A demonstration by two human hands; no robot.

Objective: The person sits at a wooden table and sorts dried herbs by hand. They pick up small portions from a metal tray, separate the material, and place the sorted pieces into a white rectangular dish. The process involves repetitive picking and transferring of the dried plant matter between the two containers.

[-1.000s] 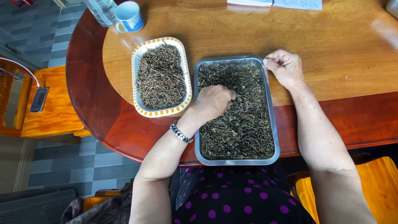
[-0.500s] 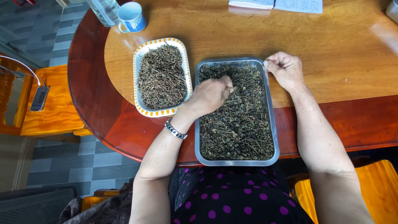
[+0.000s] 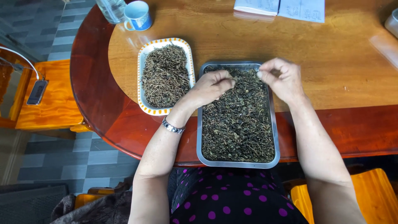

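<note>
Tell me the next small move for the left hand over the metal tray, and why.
Probably carry the left hand across to the yellow-rimmed dish: its fingertips look pinched together over the dried leaves in the metal tray, and that dish beside it already holds a pile of stalky bits.

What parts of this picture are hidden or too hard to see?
- Head view: what the left hand pinches is covered by its own fingers.
- Whatever the right hand holds at its fingertips is too small to tell.
- The clear bottle and white papers are cut off by the top edge.
- The silver metal tray floor is buried under dark dried leaves.
- The grey object is cut by the right edge.
</note>
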